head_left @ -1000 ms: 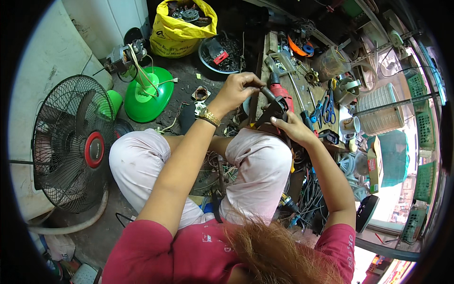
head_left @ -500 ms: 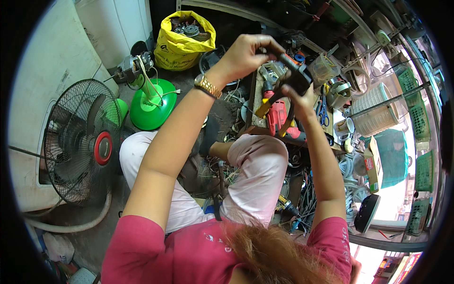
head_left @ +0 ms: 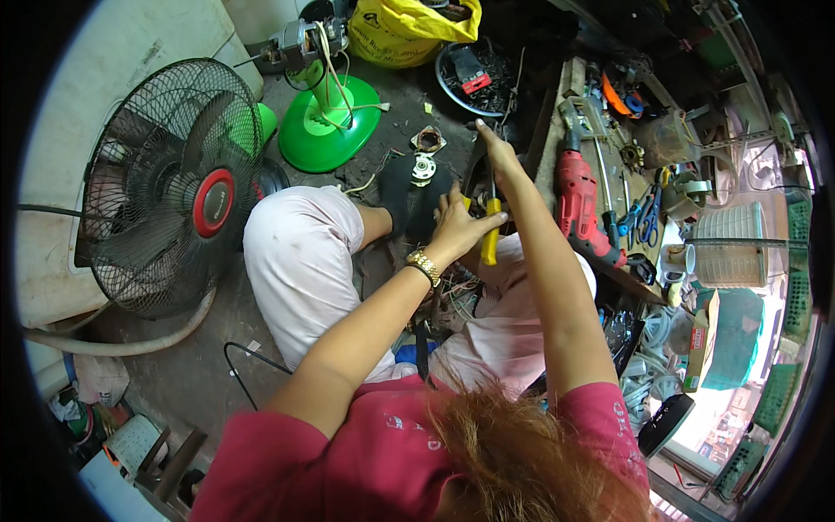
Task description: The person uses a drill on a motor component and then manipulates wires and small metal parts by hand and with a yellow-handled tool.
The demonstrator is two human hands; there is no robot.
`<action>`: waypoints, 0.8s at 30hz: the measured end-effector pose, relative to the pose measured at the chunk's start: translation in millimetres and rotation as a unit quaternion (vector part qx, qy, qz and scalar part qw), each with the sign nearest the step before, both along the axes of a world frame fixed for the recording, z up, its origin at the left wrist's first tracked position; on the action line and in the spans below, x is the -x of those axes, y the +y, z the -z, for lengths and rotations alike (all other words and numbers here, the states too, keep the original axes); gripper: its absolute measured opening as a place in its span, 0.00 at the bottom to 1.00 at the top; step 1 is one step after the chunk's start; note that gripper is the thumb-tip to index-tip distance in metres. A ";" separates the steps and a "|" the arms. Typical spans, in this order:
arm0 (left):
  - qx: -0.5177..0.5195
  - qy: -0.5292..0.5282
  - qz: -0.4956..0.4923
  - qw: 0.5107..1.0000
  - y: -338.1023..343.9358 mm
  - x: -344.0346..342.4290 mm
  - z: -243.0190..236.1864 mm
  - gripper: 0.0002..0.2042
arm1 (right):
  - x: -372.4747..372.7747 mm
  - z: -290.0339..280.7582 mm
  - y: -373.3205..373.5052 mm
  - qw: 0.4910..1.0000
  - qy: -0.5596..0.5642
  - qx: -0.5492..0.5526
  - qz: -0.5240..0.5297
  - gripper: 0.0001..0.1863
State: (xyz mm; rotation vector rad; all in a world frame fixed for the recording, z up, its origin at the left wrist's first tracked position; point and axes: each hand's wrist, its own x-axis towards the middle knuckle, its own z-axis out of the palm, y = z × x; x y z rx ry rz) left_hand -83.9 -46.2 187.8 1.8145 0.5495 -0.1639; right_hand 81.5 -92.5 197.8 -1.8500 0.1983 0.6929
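Note:
My left hand [head_left: 464, 228], with a gold watch at its wrist, is low between my knees. Its thumb lies across a yellow-handled screwdriver [head_left: 491, 239] whose thin shaft points away from me. My right hand [head_left: 502, 157] is just beyond, seen edge-on, one finger stretched forward. Its other fingers curl out of sight beside a dark shape that I cannot make out. Left of my hands, a round silver motor part [head_left: 424, 170] rests by my dark-covered foot, and a square metal motor piece with a copper-coloured ring [head_left: 428, 139] lies beyond it.
A black fan [head_left: 213, 202] stands at left, near a green fan base [head_left: 326, 130]. Beyond my hands are a yellow bag [head_left: 396, 39] and a basin of small parts [head_left: 448, 78]. On the right bench lie a red power drill [head_left: 576, 196] and blue-handled scissors [head_left: 648, 222].
Both my hands have come down from above the bench toward the floor between my knees. The black object held up earlier can no longer be made out. My view has shifted left.

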 end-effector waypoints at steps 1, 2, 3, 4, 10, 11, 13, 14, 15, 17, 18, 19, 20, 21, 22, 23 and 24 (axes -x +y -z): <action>-0.008 0.022 0.003 1.000 4.2 2.5 7.6 0.57 | 0.3 13.3 10.6 1.000 0.010 0.000 0.007 0.55; -0.015 0.043 0.007 0.999 8.1 4.1 15.1 0.57 | 0.2 27.9 20.1 1.000 0.018 -0.009 0.015 0.55; -0.022 0.065 0.012 0.998 12.1 3.9 22.6 0.57 | 1.2 42.2 29.8 0.999 0.025 -0.018 0.023 0.54; 0.005 0.075 -0.013 0.997 13.4 -0.6 27.2 0.57 | -1.8 61.8 31.9 0.999 0.031 -0.025 0.037 0.54; 0.056 0.153 -0.086 0.983 11.9 -3.2 92.0 0.54 | -6.0 160.7 38.1 0.992 0.126 0.031 -0.005 0.55; 0.073 0.163 -0.090 0.980 9.2 -3.3 94.8 0.54 | -7.7 171.3 33.7 0.989 0.136 0.051 -0.003 0.56; 0.095 0.186 -0.093 0.973 7.2 -8.0 99.3 0.54 | -3.1 187.0 32.5 0.989 0.117 0.089 0.004 0.55; 0.101 0.199 -0.092 0.970 5.7 -8.3 100.1 0.54 | -1.9 190.5 33.7 0.989 0.105 0.107 0.005 0.55; 0.104 0.202 -0.093 0.969 4.2 -8.5 101.2 0.53 | -2.6 192.8 32.7 0.986 0.102 0.130 -0.001 0.56; 0.108 0.206 -0.098 0.968 3.4 -8.7 101.5 0.53 | -1.3 191.1 34.2 0.980 0.098 0.174 -0.015 0.56; 0.117 0.199 -0.100 0.968 3.6 -9.0 102.4 0.52 | -2.4 189.9 35.1 0.980 0.090 0.179 -0.019 0.56; 0.127 0.191 -0.101 0.968 1.7 -7.7 104.4 0.52 | -4.2 189.0 33.4 0.979 0.082 0.184 -0.022 0.57; 0.116 0.189 -0.103 0.970 -0.7 -7.0 106.5 0.52 | -4.0 188.4 31.4 0.979 0.074 0.189 -0.026 0.57; 0.105 0.187 -0.104 0.971 -3.6 -6.7 108.6 0.53 | -1.9 188.0 29.4 0.977 0.080 0.196 -0.026 0.57; 0.092 0.182 -0.106 0.973 -4.4 -7.7 108.8 0.53 | -2.3 186.2 29.0 0.976 0.084 0.202 -0.026 0.57; 0.099 0.179 -0.103 0.973 -4.8 -6.6 109.0 0.53 | -1.5 184.6 29.1 0.974 0.088 0.207 -0.026 0.57; 0.107 0.177 -0.100 0.973 -5.2 -4.7 109.1 0.52 | 0.0 183.3 29.5 0.975 0.087 0.201 -0.033 0.57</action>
